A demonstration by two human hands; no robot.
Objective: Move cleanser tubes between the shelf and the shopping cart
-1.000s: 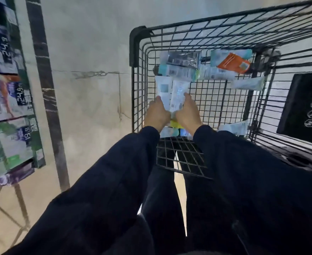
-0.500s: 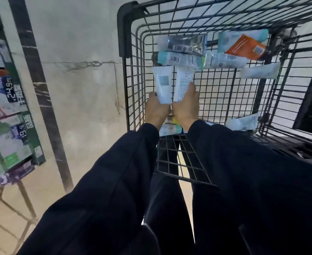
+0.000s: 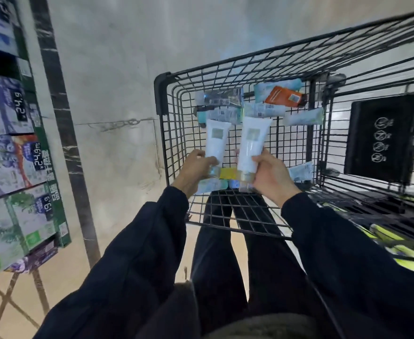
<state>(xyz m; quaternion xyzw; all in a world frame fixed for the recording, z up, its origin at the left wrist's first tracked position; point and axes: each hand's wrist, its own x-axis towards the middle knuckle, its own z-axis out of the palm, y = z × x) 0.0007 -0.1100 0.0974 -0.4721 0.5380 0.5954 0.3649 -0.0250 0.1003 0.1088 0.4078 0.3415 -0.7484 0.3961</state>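
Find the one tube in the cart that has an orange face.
It is the orange tube lying at the far end of the cart, toward the right. The other tubes there are white, silver or pale teal.

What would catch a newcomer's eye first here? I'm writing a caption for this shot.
Two white tubes held up side by side over the black wire cart: the left hand grips one white tube, the right hand the other white tube. Behind them, an orange pack lies among tubes at the cart's far end.
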